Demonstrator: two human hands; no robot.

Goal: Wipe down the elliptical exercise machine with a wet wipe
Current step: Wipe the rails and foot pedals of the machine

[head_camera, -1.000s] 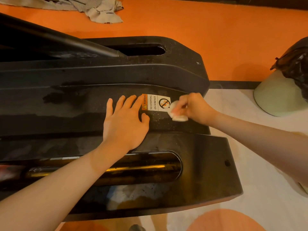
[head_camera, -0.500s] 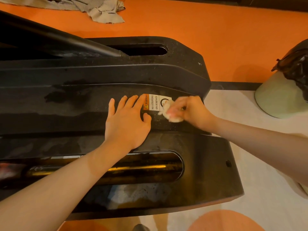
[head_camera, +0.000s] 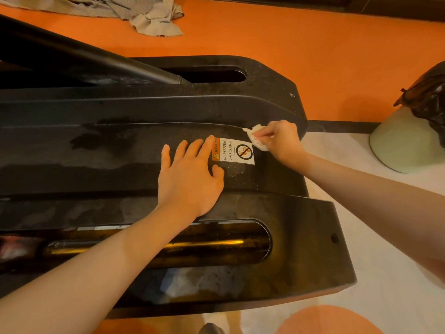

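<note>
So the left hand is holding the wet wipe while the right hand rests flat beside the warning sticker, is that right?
Not quite: the hands are swapped. The head view shows the right hand pinching the wet wipe, while the left hand rests flat beside the warning sticker.

2 bare forearms, no sleeves, left hand (head_camera: 190, 179), right hand (head_camera: 281, 141) (no rings visible)

Right hand (head_camera: 283, 141), pinching the crumpled white wet wipe (head_camera: 256, 138), has shifted from the lower right edge of the white-and-orange rectangular warning sticker (head_camera: 233, 151) to its upper right corner, toward the far curved ridge of the black plastic elliptical machine housing (head_camera: 277, 92). The sticker's prohibition symbol, partly covered half a second ago, is now fully exposed. The wipe now lies just beside the sticker.
</note>
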